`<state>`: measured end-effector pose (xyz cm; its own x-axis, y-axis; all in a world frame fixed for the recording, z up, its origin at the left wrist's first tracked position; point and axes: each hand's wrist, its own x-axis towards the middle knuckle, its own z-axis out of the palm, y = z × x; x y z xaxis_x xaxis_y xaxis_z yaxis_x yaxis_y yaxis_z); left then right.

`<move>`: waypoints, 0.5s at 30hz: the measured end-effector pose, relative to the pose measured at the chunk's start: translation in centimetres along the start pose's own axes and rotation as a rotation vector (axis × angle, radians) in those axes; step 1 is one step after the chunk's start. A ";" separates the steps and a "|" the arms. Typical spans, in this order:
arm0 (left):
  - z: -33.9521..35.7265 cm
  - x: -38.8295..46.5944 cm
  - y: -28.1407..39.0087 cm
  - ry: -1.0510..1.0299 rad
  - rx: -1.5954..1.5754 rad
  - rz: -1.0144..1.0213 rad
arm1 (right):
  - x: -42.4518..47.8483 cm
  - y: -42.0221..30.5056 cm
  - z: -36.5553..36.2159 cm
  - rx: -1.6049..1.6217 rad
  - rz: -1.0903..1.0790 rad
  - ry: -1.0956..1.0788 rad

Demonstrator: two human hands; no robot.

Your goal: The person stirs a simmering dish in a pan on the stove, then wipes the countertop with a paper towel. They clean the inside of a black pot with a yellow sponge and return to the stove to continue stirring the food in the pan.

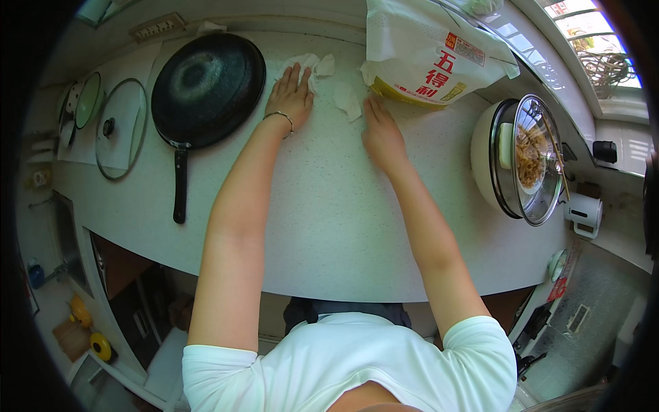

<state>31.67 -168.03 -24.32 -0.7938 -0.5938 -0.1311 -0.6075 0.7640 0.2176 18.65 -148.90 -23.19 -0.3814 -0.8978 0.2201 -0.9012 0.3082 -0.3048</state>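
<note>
My left hand (291, 98), with a bracelet at the wrist, lies palm down on a crumpled white paper tissue (324, 66) on the pale speckled countertop (334, 206). Its fingers are stretched out and slightly apart. Another flattened piece of white tissue (347, 100) lies between my two hands. My right hand (383, 131) rests on the counter with its fingers extended close together, the tips at the lower left corner of a white printed bag (412, 56). Its palm side is hidden, so I cannot tell whether it holds anything.
Left of my left hand lies an upside-down black frying pan (206, 87), its handle towards me. A glass lid (121, 129) is beyond it. At the right stands a round cooker (484, 149) with a glass lid (540, 201), a plate of food (530, 154) and chopsticks (553, 134).
</note>
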 end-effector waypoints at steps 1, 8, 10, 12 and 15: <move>0.1 0.1 0.1 0.000 0.008 0.002 | 0.5 0.2 0.7 -0.055 -0.045 0.069; 0.8 0.3 -0.3 0.007 0.041 -0.005 | 1.0 -1.1 -1.1 -0.051 0.101 -0.234; 0.7 0.3 -0.3 0.013 0.055 -0.010 | 0.8 -2.6 -3.8 -0.108 0.186 -0.529; 0.5 0.3 0.0 0.019 0.084 -0.009 | 1.1 -3.5 -3.6 -0.043 0.081 -0.254; 0.5 0.2 -0.2 0.032 0.044 0.008 | 2.5 -3.9 0.2 0.002 -0.055 -0.076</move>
<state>31.62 -168.24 -24.85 -0.7976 -0.5950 -0.0988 -0.6025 0.7786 0.1753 21.21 -152.43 -21.62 -0.3144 -0.9348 0.1654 -0.9200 0.2571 -0.2958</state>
